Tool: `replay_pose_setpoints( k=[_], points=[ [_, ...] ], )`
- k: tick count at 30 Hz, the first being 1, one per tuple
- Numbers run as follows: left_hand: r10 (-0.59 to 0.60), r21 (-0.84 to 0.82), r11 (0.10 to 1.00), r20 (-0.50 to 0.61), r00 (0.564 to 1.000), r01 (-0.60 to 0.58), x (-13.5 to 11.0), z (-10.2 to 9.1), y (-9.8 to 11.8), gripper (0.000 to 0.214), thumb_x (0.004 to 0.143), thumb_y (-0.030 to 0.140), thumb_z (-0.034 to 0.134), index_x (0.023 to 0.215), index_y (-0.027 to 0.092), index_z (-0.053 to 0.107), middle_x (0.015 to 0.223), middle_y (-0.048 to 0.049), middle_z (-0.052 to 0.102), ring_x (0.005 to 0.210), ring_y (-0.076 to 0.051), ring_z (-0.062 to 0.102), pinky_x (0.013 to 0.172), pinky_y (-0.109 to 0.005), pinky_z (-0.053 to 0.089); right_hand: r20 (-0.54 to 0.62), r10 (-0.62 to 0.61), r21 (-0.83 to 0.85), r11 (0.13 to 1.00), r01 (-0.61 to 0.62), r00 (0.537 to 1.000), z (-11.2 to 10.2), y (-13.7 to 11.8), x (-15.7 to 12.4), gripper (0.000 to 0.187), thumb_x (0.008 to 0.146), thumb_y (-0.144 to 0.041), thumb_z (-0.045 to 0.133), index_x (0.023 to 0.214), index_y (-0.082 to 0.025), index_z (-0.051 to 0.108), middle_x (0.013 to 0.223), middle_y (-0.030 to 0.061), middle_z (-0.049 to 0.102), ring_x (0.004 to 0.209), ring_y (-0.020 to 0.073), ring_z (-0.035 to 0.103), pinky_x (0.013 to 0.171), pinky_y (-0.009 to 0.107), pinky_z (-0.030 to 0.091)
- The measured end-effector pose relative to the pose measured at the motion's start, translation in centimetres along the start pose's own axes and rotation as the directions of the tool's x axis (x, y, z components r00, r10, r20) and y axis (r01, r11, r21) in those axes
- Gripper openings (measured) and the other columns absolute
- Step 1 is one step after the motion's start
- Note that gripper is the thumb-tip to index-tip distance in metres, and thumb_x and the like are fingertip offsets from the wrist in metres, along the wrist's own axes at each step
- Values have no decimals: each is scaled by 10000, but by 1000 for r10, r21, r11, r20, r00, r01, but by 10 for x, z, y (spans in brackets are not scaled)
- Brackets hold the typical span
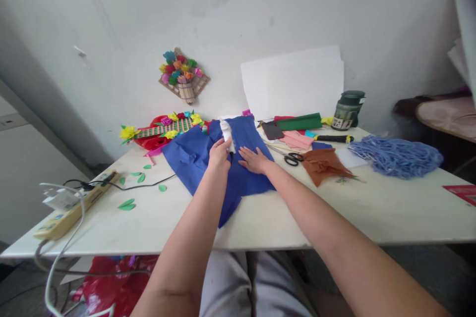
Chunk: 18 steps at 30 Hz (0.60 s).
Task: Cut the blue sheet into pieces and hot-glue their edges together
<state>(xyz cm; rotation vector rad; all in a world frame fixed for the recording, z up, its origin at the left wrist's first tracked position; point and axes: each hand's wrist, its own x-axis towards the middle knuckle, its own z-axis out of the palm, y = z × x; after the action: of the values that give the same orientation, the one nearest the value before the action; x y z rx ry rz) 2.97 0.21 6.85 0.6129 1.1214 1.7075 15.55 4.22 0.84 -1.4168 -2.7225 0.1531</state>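
Blue crepe paper (pixel 256 185) lies spread and creased on the table in front of me, one corner pointing toward the near edge. My left hand (pixel 220 154) is closed around a white corded tool that looks like a glue gun (pixel 226 131), held over the paper with its tip pointing away from me. Its black cord leaves below my fingers. To the right of it, my right hand (pixel 255 159) rests flat on the paper with fingers spread, holding nothing.
Black-handled scissors (pixel 293 158), brown crepe paper (pixel 325 163) and a blue yarn bundle (pixel 397 156) lie right. A dark green jar (pixel 347 110) stands behind. Left are green paper leaves (pixel 127 204), a power strip (pixel 74 208) and a flower-decorated craft piece (pixel 163 130).
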Motion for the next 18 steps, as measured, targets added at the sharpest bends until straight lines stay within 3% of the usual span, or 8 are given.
replay_pose_setpoints(
  k=[3, 5, 11, 18],
  points=[
    [36, -103, 995, 223, 974, -13, 1, 19, -13, 305, 661, 113, 662, 951, 122, 568, 661, -1, 621, 552, -86, 570, 644, -222, 433, -10, 6, -8, 1000, -6, 1000, 0, -1, 1, 567, 904, -435, 176, 1412, -185, 215, 1474, 66, 169, 1356, 217, 78, 1057, 534, 48],
    [46, -106, 994, 312, 949, -13, 6, 23, -25, 313, 657, 122, 667, 954, 124, 568, 681, -11, 632, 568, -90, 573, 661, -229, 434, 3, 14, -9, 1000, -14, 1000, -1, -1, 1, 554, 901, -418, 195, 1403, -186, 246, 1465, 76, 201, 1354, 230, 97, 1057, 535, 47],
    [73, -157, 987, 367, 927, -15, 27, 5, -53, 477, 616, 133, 704, 1058, 180, 532, 718, 22, 626, 698, -95, 601, 742, -217, 426, -12, 4, 31, 1000, -4, 1000, -3, -1, -1, 599, 893, -392, 202, 1423, -117, 157, 1477, 112, 117, 1357, 209, 77, 1064, 508, 27],
    [25, -177, 983, 382, 924, 47, 32, -3, -60, 560, 604, 126, 717, 1116, 200, 502, 703, 34, 620, 673, -94, 599, 757, -231, 435, -8, 34, 68, 997, -33, 999, -1, -2, -1, 628, 898, -417, 201, 1433, -110, 83, 1485, 76, 59, 1360, 179, -8, 1075, 467, 4]
  ],
)
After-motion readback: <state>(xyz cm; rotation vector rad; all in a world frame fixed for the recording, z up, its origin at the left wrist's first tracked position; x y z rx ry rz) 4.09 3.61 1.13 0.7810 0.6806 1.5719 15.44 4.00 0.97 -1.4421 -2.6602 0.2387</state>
